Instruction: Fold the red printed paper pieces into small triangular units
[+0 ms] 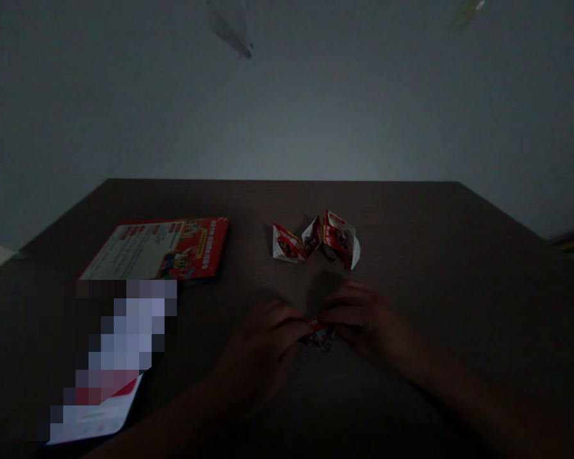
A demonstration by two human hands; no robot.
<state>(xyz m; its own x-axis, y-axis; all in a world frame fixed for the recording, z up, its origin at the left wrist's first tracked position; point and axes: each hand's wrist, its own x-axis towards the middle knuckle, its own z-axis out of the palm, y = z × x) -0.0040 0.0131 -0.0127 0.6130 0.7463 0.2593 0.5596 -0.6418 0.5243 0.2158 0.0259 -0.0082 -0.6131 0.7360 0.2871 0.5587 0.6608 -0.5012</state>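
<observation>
Near the front of the table, my left hand (268,335) and my right hand (368,319) pinch a small red printed paper piece (319,336) between them. Its upper edge is at my fingertips, and a dark picture shows below; my fingers hide the rest. Just beyond my hands stand several creased red-and-white printed paper pieces: one on the left (287,245), a smaller one in the middle (312,236) and a larger one on the right (340,237). Whether they are joined I cannot tell.
On the left lies a stack of red printed booklets or sheets (196,248). In front of it is a lit phone (95,424), partly blurred out by blocks. The dark wooden table (435,255) meets a grey wall (363,95). The light is dim.
</observation>
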